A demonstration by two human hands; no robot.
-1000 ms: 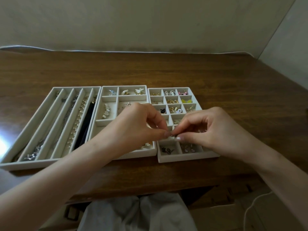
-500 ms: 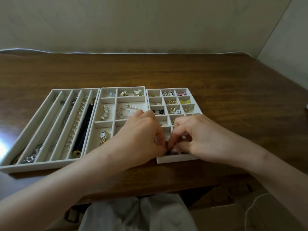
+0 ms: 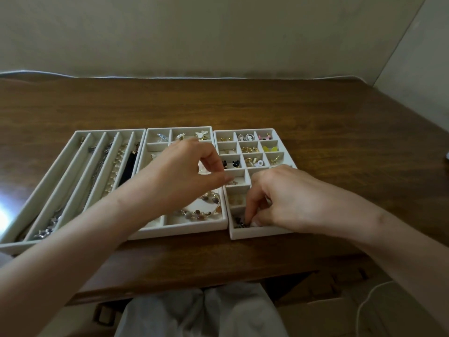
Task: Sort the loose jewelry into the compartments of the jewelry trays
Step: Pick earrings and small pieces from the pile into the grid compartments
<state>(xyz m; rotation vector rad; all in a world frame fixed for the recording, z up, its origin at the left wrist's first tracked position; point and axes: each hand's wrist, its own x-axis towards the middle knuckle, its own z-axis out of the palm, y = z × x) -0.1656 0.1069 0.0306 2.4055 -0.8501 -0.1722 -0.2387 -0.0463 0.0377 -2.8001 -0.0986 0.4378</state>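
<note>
Dark jewelry [image 3: 238,222] — half-hidden, pinched by right hand [image 3: 289,198].

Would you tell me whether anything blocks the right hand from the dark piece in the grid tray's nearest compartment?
Nothing visible does: the right hand pinches the dark piece; the left hand hovers over the middle tray.

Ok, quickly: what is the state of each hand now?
Left hand: fingers curled, nothing visible in them.
Right hand: pinches a dark piece in the right tray.
</note>
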